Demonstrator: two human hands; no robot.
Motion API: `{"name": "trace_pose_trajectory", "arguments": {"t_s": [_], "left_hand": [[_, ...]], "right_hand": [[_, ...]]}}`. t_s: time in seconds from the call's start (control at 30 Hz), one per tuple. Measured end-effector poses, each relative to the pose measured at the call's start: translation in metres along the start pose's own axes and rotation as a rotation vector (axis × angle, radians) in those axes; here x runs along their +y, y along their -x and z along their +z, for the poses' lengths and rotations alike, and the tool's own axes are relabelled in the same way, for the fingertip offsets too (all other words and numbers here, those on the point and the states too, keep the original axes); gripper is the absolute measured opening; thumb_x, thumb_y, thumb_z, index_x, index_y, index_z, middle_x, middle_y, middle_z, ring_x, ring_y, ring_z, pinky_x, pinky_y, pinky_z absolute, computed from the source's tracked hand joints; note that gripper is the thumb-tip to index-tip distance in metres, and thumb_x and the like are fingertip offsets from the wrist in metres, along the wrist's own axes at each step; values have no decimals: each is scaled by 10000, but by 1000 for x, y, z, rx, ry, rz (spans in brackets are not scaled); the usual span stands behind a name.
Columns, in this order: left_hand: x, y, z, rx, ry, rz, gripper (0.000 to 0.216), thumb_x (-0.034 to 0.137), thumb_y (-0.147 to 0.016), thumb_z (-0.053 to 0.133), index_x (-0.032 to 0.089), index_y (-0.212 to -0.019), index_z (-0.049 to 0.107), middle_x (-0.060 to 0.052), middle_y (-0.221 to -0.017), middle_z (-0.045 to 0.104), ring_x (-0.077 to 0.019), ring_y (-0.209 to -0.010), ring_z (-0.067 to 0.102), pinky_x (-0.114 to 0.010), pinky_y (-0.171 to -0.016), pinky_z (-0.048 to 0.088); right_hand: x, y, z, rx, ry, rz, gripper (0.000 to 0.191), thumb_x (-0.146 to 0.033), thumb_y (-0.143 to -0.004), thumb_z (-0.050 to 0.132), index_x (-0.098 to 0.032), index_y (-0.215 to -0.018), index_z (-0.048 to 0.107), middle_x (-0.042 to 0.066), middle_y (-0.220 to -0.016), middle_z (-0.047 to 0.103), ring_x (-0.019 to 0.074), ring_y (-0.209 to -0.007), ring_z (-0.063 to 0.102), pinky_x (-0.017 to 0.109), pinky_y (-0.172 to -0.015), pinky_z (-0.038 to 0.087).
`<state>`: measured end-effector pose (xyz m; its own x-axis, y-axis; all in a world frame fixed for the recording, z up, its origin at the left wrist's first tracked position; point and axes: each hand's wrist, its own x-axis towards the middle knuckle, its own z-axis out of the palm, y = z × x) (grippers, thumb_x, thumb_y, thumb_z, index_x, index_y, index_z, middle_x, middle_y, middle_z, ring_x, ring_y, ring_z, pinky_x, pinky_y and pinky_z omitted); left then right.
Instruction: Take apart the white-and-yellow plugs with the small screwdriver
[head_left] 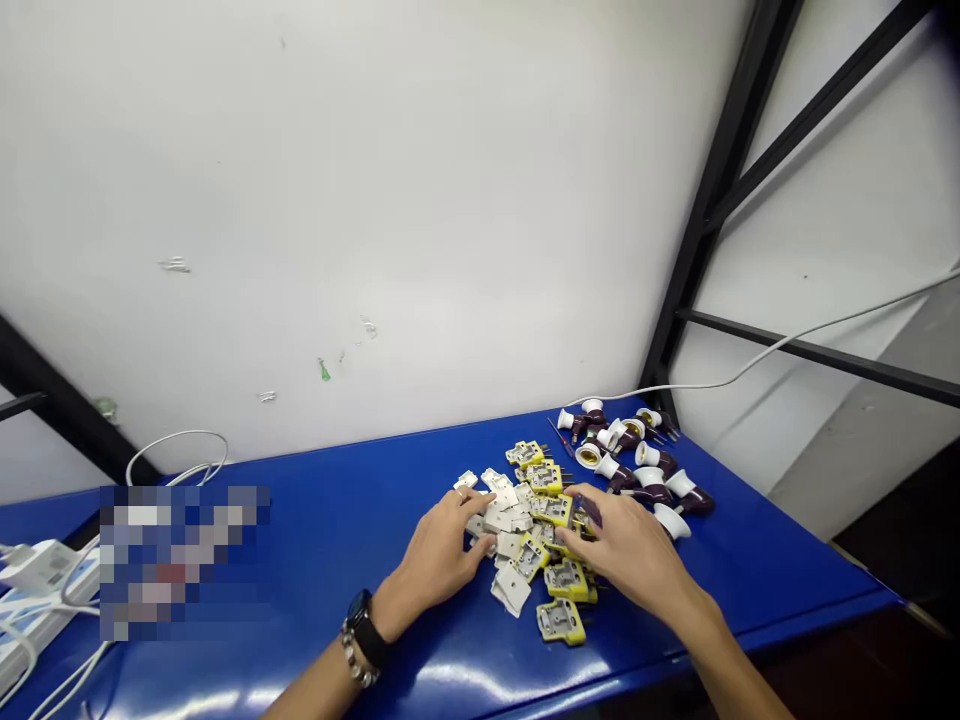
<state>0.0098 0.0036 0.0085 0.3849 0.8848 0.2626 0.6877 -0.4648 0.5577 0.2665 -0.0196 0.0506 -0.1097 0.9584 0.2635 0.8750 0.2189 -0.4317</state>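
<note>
Now my left hand (441,548), fingers parted, is at the thin white plastic covers (510,520); my right hand (626,545) curves over the yellow-rimmed grey plug housings (566,578) beside them, its grip unclear. On the blue table's right half (637,620), visible housings lie open, apparently none covered.

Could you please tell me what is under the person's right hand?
Yellow-edged grey plug housings show beside the right hand, some partly hidden by its thumb. Whatever lies beneath the palm is covered and cannot be seen.
</note>
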Motion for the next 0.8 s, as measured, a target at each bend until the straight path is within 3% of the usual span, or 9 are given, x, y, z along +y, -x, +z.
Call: {"name": "trace_pose_trajectory", "arguments": {"t_s": [0.1, 0.23, 0.3, 0.37, 0.4, 0.47, 0.57, 0.7, 0.8], "left_hand": [[-6, 8, -4, 35, -11, 13, 461, 253, -895, 627, 252, -1356, 605, -104, -1303, 637, -290, -1173, 611, -446, -1013, 502], [-18, 42, -25, 97, -73, -16, 474, 291, -932, 603, 282, -1404, 557, -102, -1394, 591, -298, -1237, 587, -471, -1053, 490], [-27, 66, -32, 107, -152, -51, 531, 332, -950, 590, 302, -1469, 479, -95, -1475, 533, -301, -1304, 549, -481, -1083, 474], [-36, 89, -32, 89, -254, -58, 638, 383, -961, 581, 322, -1550, 342, -87, -1563, 445, -306, -1374, 493, -492, -1114, 449], [-40, 100, -29, 76, -308, -40, 715, 424, -954, 593, 325, -1582, 264, -88, -1588, 413, -315, -1397, 470, -505, -1129, 431], [-46, 118, -21, 46, -411, 19, 864, 497, -935, 607, 310, -1617, 111, -97, -1605, 383, -333, -1416, 448, -532, -1143, 405], [-53, 136, -9, 41, -539, 63, 916, 507, -961, 550, 247, -1621, -32, -120, -1596, 380, -341, -1424, 438, -546, -1141, 391], [-60, 147, -6, 64, -638, 63, 933, 520, -961, 522, 189, -1620, -49, -140, -1587, 383, -348, -1420, 443, -540, -1133, 391], [-61, 150, -9, 59, -659, 79, 916, 496, -961, 522, 189, -1621, -33, -133, -1586, 385, -344, -1417, 448, -529, -1127, 396]], "right_hand": [[4, 0, 2, -24, 14, 10, 397, -390, -801, 702, -225, -1161, 714, 34, -715, 723, 277, -701, 680, 316, -597, 434], [-2, 9, 0, 20, -70, 37, 404, -454, -866, 665, -227, -1199, 682, -8, -588, 622, 237, -556, 605, 315, -526, 406], [-16, 18, -1, 88, -196, -4, 350, -456, -953, 564, -235, -1200, 678, 14, -656, 655, 225, -573, 614, 321, -545, 444], [-37, 28, 4, 110, -349, -146, 315, -368, -1023, 458, -249, -1226, 668, 68, -900, 728, 239, -801, 684, 330, -707, 517], [-49, 33, 11, 109, -395, -248, 307, -322, -1033, 437, -257, -1222, 670, 77, -960, 727, 238, -878, 685, 325, -760, 522], [-71, 42, 35, -20, -408, -516, 287, -266, -1016, 482, -261, -1241, 660, 61, -914, 702, 204, -809, 658, 295, -721, 510], [-90, 52, 85, -82, -303, -841, 121, -282, -950, 614, -273, -1019, 713, 20, -864, 652, 165, -721, 586, 260, -621, 447], [-85, 56, 136, -168, -113, -927, 43, -300, -936, 656, -285, -957, 691, 4, -975, 659, 166, -836, 576, 260, -695, 447], [-77, 55, 141, -243, -91, -951, 174, -388, -988, 583, -279, -1106, 650, 18, -1159, 676, 197, -1032, 591, 303, -818, 474]]}}
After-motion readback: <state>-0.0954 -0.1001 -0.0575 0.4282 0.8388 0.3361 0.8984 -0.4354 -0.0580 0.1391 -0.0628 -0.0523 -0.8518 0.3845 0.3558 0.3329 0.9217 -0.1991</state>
